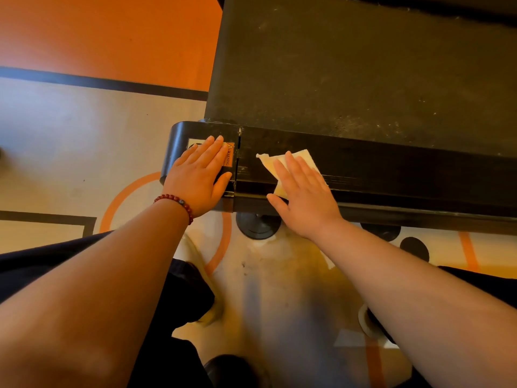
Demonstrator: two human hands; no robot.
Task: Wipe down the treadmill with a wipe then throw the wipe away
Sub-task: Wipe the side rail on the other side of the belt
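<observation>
The black treadmill point(363, 79) fills the upper right, its dusty belt above a glossy side rail point(405, 175). A white wipe point(300, 156) lies flat on that rail near its rear end. My right hand point(303, 197) presses on the wipe with straight fingers, and most of the wipe is hidden under the palm. My left hand point(200, 177) rests flat on the rounded end cap point(179, 138), covering part of a warning label point(229, 156). A red bead bracelet point(176, 201) circles my left wrist.
The floor point(70, 135) is pale with orange areas and black lines. Round black treadmill feet point(256, 226) stand under the rail. My dark trouser legs and light shoes point(366, 320) are at the bottom of the view.
</observation>
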